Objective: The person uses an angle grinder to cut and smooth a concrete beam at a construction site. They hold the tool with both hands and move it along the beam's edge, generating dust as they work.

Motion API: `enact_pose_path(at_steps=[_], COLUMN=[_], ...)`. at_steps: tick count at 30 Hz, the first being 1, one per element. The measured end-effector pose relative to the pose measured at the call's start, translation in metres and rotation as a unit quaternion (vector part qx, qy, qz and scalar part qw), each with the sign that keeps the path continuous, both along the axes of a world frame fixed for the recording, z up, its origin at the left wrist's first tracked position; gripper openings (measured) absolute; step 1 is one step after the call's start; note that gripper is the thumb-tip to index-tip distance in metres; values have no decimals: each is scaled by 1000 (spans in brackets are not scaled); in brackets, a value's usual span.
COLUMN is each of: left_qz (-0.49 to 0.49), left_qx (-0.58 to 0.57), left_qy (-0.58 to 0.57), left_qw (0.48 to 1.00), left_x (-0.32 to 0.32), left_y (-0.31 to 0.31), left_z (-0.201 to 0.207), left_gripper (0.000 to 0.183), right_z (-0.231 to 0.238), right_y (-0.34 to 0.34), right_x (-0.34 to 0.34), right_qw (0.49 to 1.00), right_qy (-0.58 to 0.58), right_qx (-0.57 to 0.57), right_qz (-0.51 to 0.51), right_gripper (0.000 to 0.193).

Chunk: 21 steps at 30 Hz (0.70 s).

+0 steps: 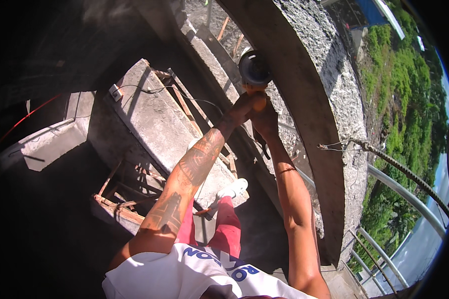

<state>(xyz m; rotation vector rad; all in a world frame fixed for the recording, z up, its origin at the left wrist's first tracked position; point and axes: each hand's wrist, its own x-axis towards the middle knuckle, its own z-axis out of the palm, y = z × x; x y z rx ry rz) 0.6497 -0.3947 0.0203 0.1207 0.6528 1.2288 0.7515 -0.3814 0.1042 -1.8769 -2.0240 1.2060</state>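
1. Two bare hands close around a grinder [255, 70] at arm's length, the left hand [242, 107] just beside the right hand [265, 119]; the exact placing of the fingers is hard to make out.
2. The grinder's dark, round head sits just beyond both hands, its orange body partly covered by them.
3. A curved concrete beam [312, 94] rises immediately right of the hands, smooth and shaded on its near face, rough and sunlit on top. Whether the head touches it cannot be told.
4. Left of the hands and lower down, a concrete slab [157, 119] lies in sun, crossed by a thin black cable [184, 92] near the left hand.
5. Below the hands, a white shoe [233, 188] rests on the slab under red trousers [227, 224]; nearer still is a white shirt [184, 271] with blue lettering.
6. Well right of the hands, beyond the beam, a ribbed rod [409, 164] and metal pipes [414, 199] stand against greenery [396, 94].
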Motion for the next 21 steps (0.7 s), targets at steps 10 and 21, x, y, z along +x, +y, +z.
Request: enact_pose_path(at_steps=[10, 21], left_qz=[-4, 25], left_qx=[26, -11], left_qy=[-6, -3], left_qw=[1000, 1000], left_x=[7, -6], left_y=[-1, -15], left_z=[-14, -6], left_gripper=[29, 31], right_z=[-7, -22], right_y=[-5, -11], right_x=[5, 3], right_qw=[1000, 997], right_qy=[-6, 54], right_qx=[5, 44], right_qz=[-15, 39], right_gripper=[59, 63])
